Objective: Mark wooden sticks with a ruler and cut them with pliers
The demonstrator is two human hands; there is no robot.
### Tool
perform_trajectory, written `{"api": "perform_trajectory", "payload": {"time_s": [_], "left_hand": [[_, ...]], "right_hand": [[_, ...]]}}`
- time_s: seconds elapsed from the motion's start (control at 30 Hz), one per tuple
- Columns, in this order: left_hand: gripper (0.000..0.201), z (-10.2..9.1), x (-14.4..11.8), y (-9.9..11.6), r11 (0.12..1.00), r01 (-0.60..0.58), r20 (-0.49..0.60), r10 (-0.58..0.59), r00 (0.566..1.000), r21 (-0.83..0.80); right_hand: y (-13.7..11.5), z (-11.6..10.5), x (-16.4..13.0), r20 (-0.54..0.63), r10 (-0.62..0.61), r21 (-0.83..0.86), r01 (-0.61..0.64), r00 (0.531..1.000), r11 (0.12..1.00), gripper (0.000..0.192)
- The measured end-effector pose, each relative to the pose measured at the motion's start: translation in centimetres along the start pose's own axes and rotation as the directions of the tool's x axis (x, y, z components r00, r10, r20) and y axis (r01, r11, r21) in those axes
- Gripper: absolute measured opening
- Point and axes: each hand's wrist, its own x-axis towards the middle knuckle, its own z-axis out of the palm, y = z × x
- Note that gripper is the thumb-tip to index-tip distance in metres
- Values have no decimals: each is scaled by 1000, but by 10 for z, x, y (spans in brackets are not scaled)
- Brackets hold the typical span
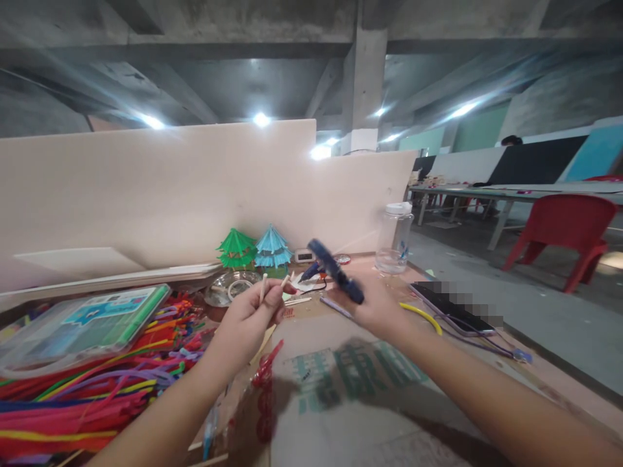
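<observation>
Pinching pale sticks point(263, 290) occupies the left hand point(252, 316); the right hand point(377, 306) grips a blue tool point(335, 269).

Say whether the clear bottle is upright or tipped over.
Upright: the clear bottle stands on its base, its white lid uppermost and its sides running roughly vertical.

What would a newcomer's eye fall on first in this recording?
Probably the heap of bright pipe cleaners at near left. Next, the green tiered ornament and light blue tiered ornament, side by side before the pale panel. Centrally, the right hand holds a blurred dark blue tool; the left hand pinches pale sticks.
</observation>
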Motion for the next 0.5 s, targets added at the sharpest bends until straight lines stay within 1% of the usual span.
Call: {"api": "perform_trajectory", "payload": {"time_s": [0.07, 0.13, 0.2, 0.27, 0.37, 0.43, 0.5], "left_hand": [[45, -2, 0, 2, 998, 22, 38, -20, 999, -62], [49, -5, 0, 4, 994, 31, 53, -25, 998, -105], [48, -10, 1, 5, 990, 31, 38, -26, 999, -139], [45, -16, 4, 4, 986, 28, 6, -27, 1000, -166], [41, -25, 10, 2, 981, 29, -41, -37, 998, -192], [40, -29, 12, 1, 979, 33, -61, -46, 997, -200], [40, -31, 13, 0, 979, 34, -73, -50, 996, -203]], "right_hand": [[3, -7, 6, 23, 118, 18, -118, 993, 993, 48], [6, -14, 12, 66, 160, -18, -160, 985, 987, 48], [12, -21, 15, 134, 196, -126, -179, 972, 976, 44], [21, -24, 14, 198, 257, -250, -204, 946, 946, 41], [47, -24, 8, 247, 358, -393, -244, 900, 886, 39], [68, -20, 3, 259, 419, -480, -260, 870, 838, 37], [89, -14, 1, 252, 467, -546, -274, 848, 792, 39]]}}
